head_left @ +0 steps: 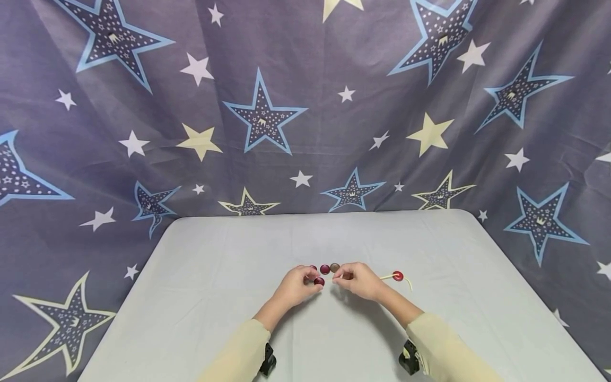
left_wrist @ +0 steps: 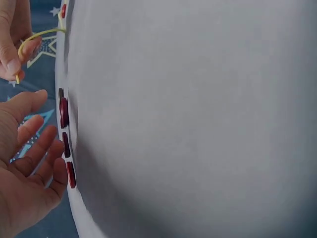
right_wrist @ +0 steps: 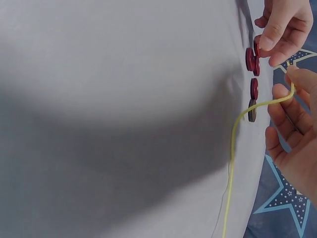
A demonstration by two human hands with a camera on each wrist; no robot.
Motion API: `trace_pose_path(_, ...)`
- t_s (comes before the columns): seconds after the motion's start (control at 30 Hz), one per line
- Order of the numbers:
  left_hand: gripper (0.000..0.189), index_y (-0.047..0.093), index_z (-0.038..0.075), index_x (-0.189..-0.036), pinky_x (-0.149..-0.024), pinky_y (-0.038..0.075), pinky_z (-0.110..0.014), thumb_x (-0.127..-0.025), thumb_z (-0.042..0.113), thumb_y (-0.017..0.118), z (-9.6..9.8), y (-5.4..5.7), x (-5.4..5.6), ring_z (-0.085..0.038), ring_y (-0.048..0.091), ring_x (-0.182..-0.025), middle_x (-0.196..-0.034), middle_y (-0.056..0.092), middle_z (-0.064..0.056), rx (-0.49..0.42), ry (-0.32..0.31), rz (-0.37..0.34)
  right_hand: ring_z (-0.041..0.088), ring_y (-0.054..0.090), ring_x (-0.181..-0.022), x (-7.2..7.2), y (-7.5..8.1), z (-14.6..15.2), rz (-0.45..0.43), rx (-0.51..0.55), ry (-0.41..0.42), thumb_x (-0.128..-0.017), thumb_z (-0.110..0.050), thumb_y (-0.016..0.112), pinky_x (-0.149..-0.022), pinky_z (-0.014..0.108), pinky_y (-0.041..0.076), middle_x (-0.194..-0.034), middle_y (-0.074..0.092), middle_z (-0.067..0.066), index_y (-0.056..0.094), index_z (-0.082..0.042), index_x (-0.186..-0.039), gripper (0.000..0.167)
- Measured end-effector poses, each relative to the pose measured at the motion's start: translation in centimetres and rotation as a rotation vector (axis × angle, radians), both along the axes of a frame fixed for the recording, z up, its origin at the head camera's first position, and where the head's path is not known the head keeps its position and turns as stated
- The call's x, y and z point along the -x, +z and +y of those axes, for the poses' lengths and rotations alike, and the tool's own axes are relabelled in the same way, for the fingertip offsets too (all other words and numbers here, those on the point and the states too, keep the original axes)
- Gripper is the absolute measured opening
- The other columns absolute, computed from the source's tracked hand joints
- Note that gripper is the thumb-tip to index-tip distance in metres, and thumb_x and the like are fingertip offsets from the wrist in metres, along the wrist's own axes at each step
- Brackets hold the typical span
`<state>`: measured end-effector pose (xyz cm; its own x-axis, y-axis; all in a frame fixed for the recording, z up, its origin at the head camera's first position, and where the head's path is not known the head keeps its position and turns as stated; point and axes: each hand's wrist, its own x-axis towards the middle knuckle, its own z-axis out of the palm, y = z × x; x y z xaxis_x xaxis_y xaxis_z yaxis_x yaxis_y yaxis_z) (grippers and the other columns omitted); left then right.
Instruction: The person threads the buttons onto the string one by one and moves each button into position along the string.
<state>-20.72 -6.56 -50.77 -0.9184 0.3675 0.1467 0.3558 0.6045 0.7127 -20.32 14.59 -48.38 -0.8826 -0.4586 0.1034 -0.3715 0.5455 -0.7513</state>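
My right hand (head_left: pixel 360 280) pinches a yellow cord (right_wrist: pixel 233 144) close to its end between thumb and forefinger. From there the cord trails right along the white table and passes through a bright red button (head_left: pixel 398 276). My left hand (head_left: pixel 297 285) is beside a dark red button (head_left: pixel 319 281), thumb and forefinger spread on either side of it. The left wrist view shows that hand's fingers loosely bent with a gap between thumb and fingertips. Just beyond lie another dark red button (head_left: pixel 325 269) and a brown button (head_left: pixel 334 268); one more dark red button is partly hidden behind the left fingers.
The white tabletop (head_left: pixel 215 318) stretches around both hands. Behind it hangs a dark cloth (head_left: pixel 324 159) patterned with stars, which meets the table's far edge. A black strapped device (head_left: pixel 409 357) sits on the right wrist, another (head_left: pixel 268 359) on the left.
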Motion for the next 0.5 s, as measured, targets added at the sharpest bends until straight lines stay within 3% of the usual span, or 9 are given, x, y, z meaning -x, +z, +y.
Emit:
trace_pose_path(0.17,0.024,0.069,0.005,-0.097,-0.073,0.047,-0.027,-0.077,0.018,0.075,0.21,-0.11,0.28,-0.019,0.059,-0.08,-0.088,0.065,-0.007,0.07,-0.003,0.035,0.001,0.045,-0.056,0.02,-0.18,0.08,-0.016,-0.004,-0.003,-0.087,-0.016,0.066,-0.052,0.018,0.04,-0.064,0.056,-0.004,0.069,-0.008,-0.084,0.009)
trace_pose_path(0.5,0.023,0.07,0.009,-0.091,-0.068,0.042,-0.025,-0.073,0.02,0.079,0.53,-0.49,0.64,-0.009,0.045,-0.072,-0.079,0.057,-0.001,0.171,-0.006,0.07,0.002,0.047,-0.048,0.16,-0.21,0.31,-0.046,0.016,0.013,-0.088,-0.015,0.064,-0.046,0.02,0.041,-0.063,0.057,-0.001,0.068,-0.007,-0.087,0.009)
